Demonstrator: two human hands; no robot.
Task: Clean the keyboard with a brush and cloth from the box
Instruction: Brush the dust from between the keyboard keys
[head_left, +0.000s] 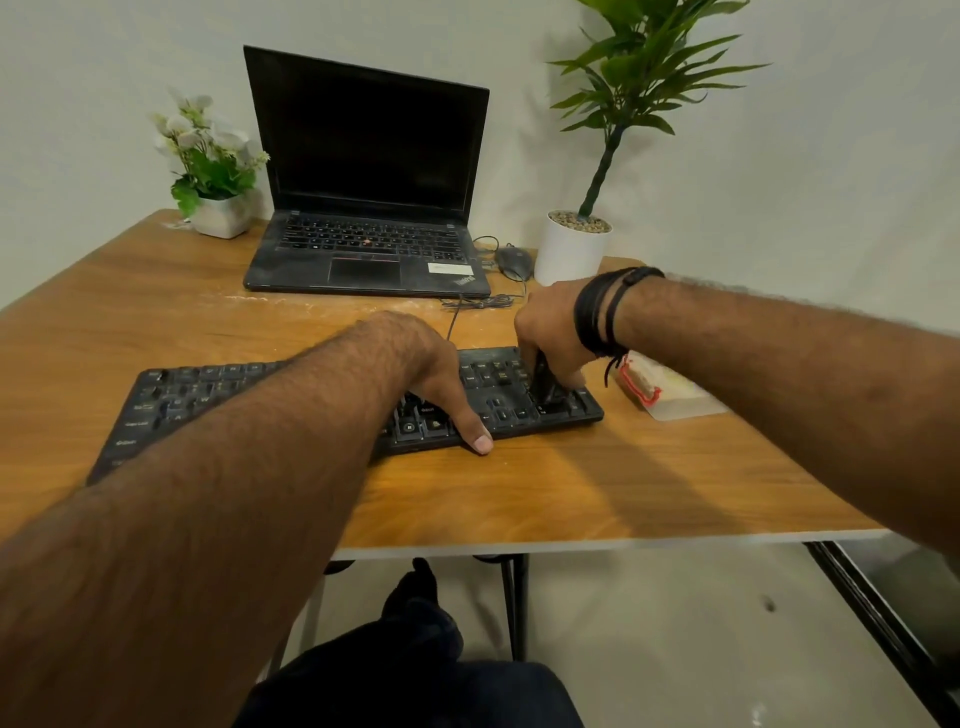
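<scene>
While the left hand (441, 384) lies flat on the black keyboard (218, 405), fingers straight and thumb over the near edge, it seems to pin the board to the table (571, 493). The keyboard's long axis runs left to right, its right end a little farther away than its left. The right hand (550, 338), reaching in from the right, is the nearer one to that right end; its fingers curl round a dark brush (543, 382) that stands nearly upright, its lower end down among the keys of the right-hand block, directly below the hand. The unbrushed keys lie to the left of the brush, along the long axis, so the next strokes likely run that way, toward the pressing hand. Just right of the keyboard, apart from it, rests a pale box (665, 392) with red trim; no cloth is discernible. Farther back stand an open laptop (363, 171), a mouse (513, 262) and two potted plants.
</scene>
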